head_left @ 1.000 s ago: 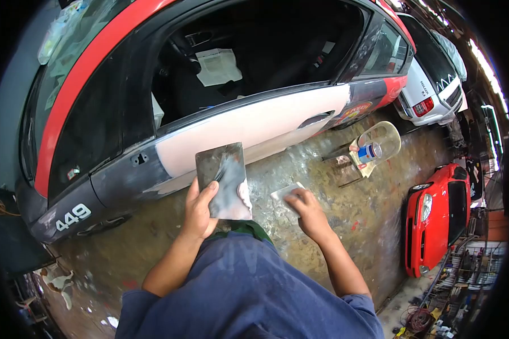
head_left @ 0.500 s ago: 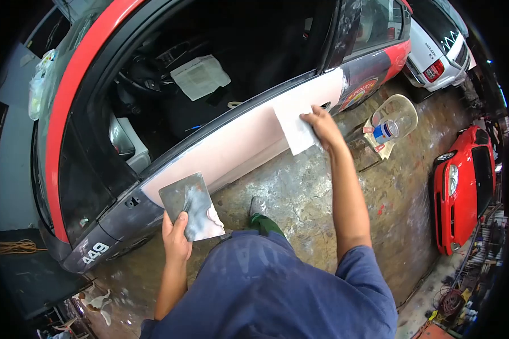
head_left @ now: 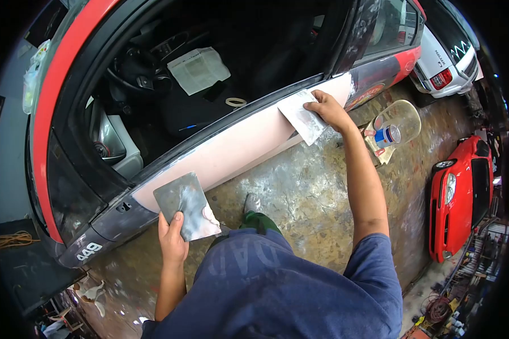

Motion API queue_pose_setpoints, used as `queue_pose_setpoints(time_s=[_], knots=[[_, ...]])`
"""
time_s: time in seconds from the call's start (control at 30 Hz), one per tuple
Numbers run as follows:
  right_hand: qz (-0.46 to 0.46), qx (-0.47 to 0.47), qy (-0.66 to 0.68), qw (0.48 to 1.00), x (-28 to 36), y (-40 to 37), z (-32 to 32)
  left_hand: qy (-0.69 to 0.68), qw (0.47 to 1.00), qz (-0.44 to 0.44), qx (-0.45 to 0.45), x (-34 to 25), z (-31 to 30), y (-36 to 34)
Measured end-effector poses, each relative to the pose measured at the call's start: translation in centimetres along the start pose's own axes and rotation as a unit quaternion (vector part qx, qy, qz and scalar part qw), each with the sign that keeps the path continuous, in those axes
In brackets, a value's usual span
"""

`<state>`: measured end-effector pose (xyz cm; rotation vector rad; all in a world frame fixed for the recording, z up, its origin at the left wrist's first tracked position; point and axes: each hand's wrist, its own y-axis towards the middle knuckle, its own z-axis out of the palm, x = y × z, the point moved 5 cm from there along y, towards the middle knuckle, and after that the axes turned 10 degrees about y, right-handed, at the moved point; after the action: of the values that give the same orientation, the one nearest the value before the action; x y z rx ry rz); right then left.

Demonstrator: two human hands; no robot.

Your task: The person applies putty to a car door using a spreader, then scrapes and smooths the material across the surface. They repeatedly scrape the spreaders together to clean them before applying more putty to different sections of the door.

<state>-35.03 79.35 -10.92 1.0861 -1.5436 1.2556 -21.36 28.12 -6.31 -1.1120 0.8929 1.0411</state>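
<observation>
My left hand (head_left: 173,240) grips the lower left edge of a square metal mixing plate (head_left: 178,198), thumb on top. Grey-white smears cover the plate, and a pale pinkish lump of body filler (head_left: 208,219) sits along its right edge. My right hand (head_left: 331,110) pinches a thin, pale, flat filler spreader (head_left: 300,116), thumb and fingers at its right side. The spreader overlaps the far part of the car door (head_left: 226,150), which wears a smooth pinkish coat. My right fingers hide part of the door near its handle.
A tin can (head_left: 387,135) stands on a clear-backed chair (head_left: 407,118) to the right. Beyond are a red car (head_left: 461,198) and a white vehicle (head_left: 444,62). Through the open window, a newspaper (head_left: 199,70) and a tape roll (head_left: 236,102) show on the seat.
The spreader has tilted and its streaked face now shows more. My right hand has moved slightly up and right along the door. The left hand still holds the plate.
</observation>
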Motion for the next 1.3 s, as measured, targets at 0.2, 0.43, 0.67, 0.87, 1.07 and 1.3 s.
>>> queue_pose_setpoints(time_s=[0.2, 0.43, 0.67, 0.87, 1.07, 1.3], knots=[[-0.014, -0.009, -0.088, 0.996, 2.2, -1.3, 4.9, 0.008, 1.0, 0.004, 0.006, 0.2, -0.2, 0.0], [0.004, -0.022, -0.057, 0.998, 1.2, -1.7, 6.4, 0.01, 1.0, 0.011, 0.013, -0.1, -0.5, -0.6], [-0.011, 0.001, -0.049, 0.999, 0.9, -1.4, 8.7, 0.015, 1.0, 0.018, 0.012, -0.1, -1.3, -1.1], [-0.069, -0.011, -0.111, 0.991, 1.5, -2.4, 14.3, 0.011, 1.0, 0.017, 0.007, -0.1, -1.8, -1.5], [-0.075, 0.038, 0.039, 0.996, 0.8, -5.1, 17.3, 0.002, 1.0, 0.02, 0.001, -0.5, -2.1, -2.0], [-0.019, -0.139, 0.103, 0.985, -1.3, -5.4, 4.1, -0.002, 1.0, 0.014, -0.003, -0.2, -2.9, -2.1]])
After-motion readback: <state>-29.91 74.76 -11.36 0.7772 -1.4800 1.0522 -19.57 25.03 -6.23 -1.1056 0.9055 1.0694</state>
